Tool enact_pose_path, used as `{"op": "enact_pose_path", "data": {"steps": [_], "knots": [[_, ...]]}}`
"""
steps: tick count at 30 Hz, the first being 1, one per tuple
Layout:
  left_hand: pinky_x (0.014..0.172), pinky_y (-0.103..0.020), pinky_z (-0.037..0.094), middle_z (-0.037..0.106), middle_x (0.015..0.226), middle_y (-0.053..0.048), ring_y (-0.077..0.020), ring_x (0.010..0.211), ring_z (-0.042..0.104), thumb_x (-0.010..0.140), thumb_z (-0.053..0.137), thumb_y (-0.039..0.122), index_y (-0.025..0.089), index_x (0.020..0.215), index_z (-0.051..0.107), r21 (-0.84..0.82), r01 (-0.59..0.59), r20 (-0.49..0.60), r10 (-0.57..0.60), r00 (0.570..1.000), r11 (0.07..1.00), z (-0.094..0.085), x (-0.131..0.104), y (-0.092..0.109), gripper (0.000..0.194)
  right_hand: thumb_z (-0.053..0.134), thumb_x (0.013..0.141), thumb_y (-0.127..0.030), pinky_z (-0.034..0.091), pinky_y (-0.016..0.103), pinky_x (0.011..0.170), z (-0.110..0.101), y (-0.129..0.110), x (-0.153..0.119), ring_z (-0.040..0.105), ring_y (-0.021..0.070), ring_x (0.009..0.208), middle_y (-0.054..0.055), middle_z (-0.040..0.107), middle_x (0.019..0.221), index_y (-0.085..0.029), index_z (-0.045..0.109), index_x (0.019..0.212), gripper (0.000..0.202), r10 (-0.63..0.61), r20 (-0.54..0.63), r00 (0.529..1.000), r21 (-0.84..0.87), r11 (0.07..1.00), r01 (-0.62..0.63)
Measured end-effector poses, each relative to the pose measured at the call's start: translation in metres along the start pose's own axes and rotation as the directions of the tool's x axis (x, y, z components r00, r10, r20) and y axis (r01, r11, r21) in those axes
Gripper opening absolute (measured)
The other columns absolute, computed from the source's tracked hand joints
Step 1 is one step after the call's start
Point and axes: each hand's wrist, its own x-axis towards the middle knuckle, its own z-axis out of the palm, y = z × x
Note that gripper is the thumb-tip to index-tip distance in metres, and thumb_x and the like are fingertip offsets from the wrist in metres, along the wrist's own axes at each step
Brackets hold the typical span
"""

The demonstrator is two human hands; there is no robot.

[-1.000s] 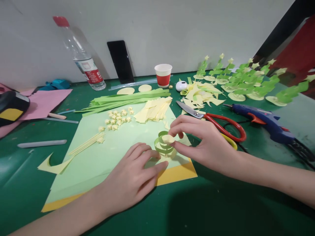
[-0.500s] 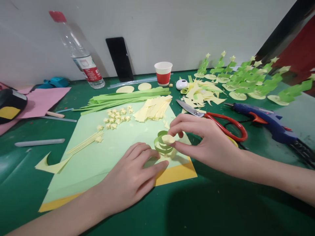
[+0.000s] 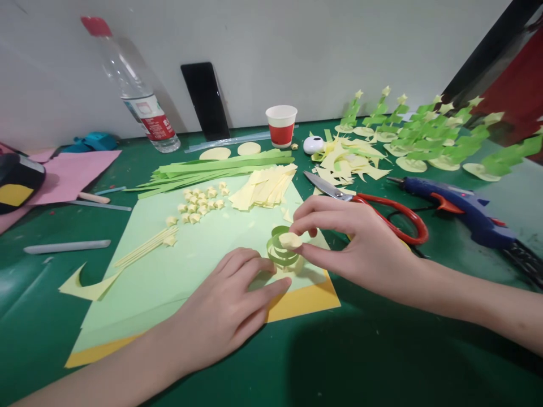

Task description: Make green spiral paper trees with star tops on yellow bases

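Left hand point(image 3: 224, 308) lies flat with its fingertips pressing the pale yellow disc point(image 3: 271, 277), while the right hand point(image 3: 356, 243), just beyond, pinches a little yellow star point(image 3: 290, 240) right on top of the green paper coil point(image 3: 282, 251). The coil stands upright on the disc between both hands, right hand nearer. Can't really make out the disc under the fingers; scissors point(image 3: 369, 206) sit just behind the right hand.
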Motion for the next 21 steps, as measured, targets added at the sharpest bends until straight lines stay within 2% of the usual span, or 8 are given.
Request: {"op": "enact_pose_path", "data": {"steps": [7,11,14,16,18,21], "knots": [[0.081,-0.036,0.039,0.054,0.102,-0.009,-0.0237,0.098,0.041,0.089,0.038,0.012,0.020,0.112,0.055,-0.025,0.017,0.016,-0.017,1.000,1.000,0.001,0.001,-0.002,0.030,0.054,0.071,-0.003,0.043,0.016,0.058,0.000,-0.003,0.001,0.050,0.0061,0.063,0.002,0.059,0.074,-0.011,0.064,0.068,0.013,0.015,0.010,1.000,0.029,0.999,-0.015],[0.084,-0.037,0.038,0.056,0.100,-0.007,-0.0224,0.098,0.042,0.088,0.040,0.011,0.021,0.106,0.056,-0.059,0.025,-0.031,-0.027,0.999,0.998,-0.001,0.002,0.000,0.026,0.055,0.071,-0.002,0.042,0.014,0.057,0.000,-0.003,0.001,0.049,0.0050,0.062,0.002,0.058,0.073,-0.010,0.064,0.068,0.013,0.020,0.019,1.000,0.030,0.999,-0.020],[0.087,-0.036,0.038,0.059,0.092,-0.003,-0.0192,0.095,0.046,0.087,0.041,0.011,0.021,0.092,0.055,-0.144,0.099,-0.067,-0.110,0.992,0.985,-0.005,0.003,-0.002,0.018,0.057,0.071,-0.003,0.042,0.014,0.057,0.000,-0.002,0.001,0.048,0.0047,0.061,0.002,0.058,0.073,-0.009,0.064,0.068,0.010,0.010,0.013,1.000,0.031,0.999,-0.010],[0.082,-0.034,0.042,0.058,0.088,-0.001,-0.0180,0.092,0.049,0.086,0.043,0.015,0.022,0.088,0.051,-0.197,0.183,-0.084,-0.203,0.975,0.963,-0.010,0.006,-0.007,0.011,0.058,0.071,-0.002,0.041,0.015,0.057,-0.001,-0.001,0.000,0.048,0.0046,0.061,0.002,0.057,0.073,-0.009,0.064,0.069,0.009,0.004,0.011,1.000,0.032,0.999,-0.004],[0.079,-0.032,0.045,0.056,0.092,-0.002,-0.0180,0.091,0.052,0.085,0.045,0.020,0.022,0.092,0.049,-0.235,0.264,-0.087,-0.290,0.953,0.935,-0.016,0.011,-0.015,0.008,0.058,0.071,-0.003,0.041,0.015,0.056,-0.001,0.000,0.001,0.048,0.0046,0.061,0.002,0.057,0.073,-0.009,0.064,0.069,0.008,0.001,0.014,1.000,0.032,0.999,-0.002],[0.089,-0.035,0.043,0.053,0.112,-0.003,-0.0200,0.106,0.050,0.082,0.048,0.023,0.027,0.116,0.040,-0.312,0.290,0.011,-0.301,0.953,0.905,-0.024,0.024,-0.029,0.035,0.059,0.072,-0.005,0.041,0.016,0.056,-0.001,0.000,0.001,0.048,0.0047,0.060,0.001,0.057,0.073,-0.011,0.063,0.069,0.008,0.001,0.018,1.000,0.022,1.000,-0.002]]}}
